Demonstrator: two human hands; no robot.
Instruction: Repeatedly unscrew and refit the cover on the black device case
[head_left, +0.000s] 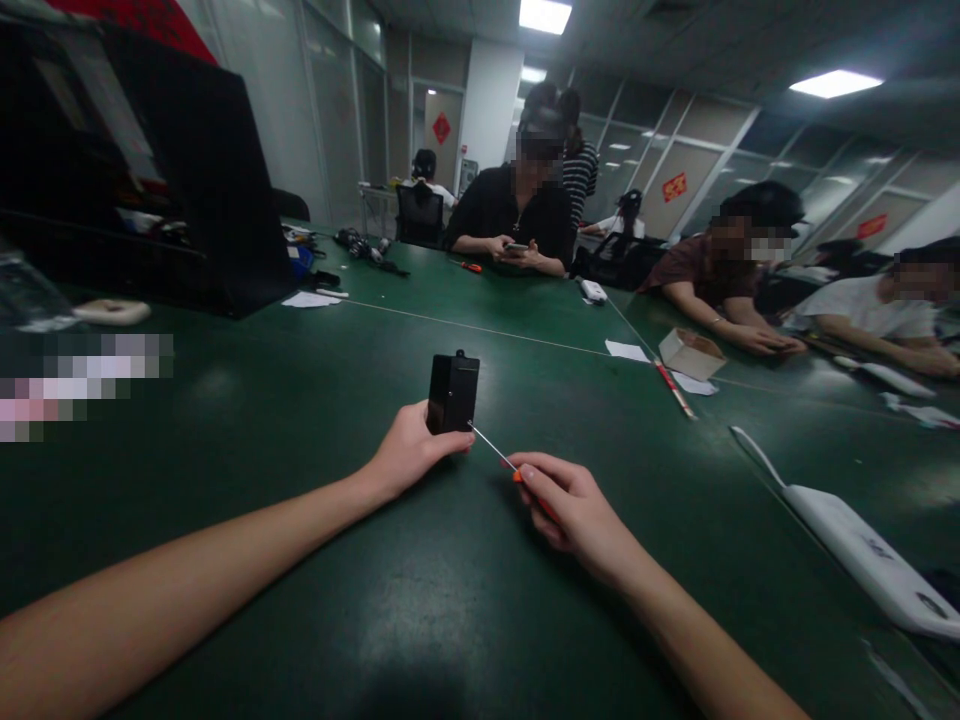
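A small black box (pixel 454 392) with a short knob on top stands upright near the middle of the green table. My left hand (pixel 414 447) is closed around its lower part, the thumb across the near side. In my right hand (pixel 571 505) is a screwdriver (pixel 491 446) with an orange-red handle and a thin metal shaft. The shaft points up and left, and its tip meets the lower right of the box's front face. Whether a screw sits under the tip is too small to make out.
The green table (pixel 300 640) spreads around both hands. At the right lies a white power bank (pixel 862 550) with a strap. Farther off are a cardboard box (pixel 690 355), a paper sheet (pixel 627 351) and another screwdriver (pixel 470 267). A large black case (pixel 202 180) stands left. Several people sit beyond.
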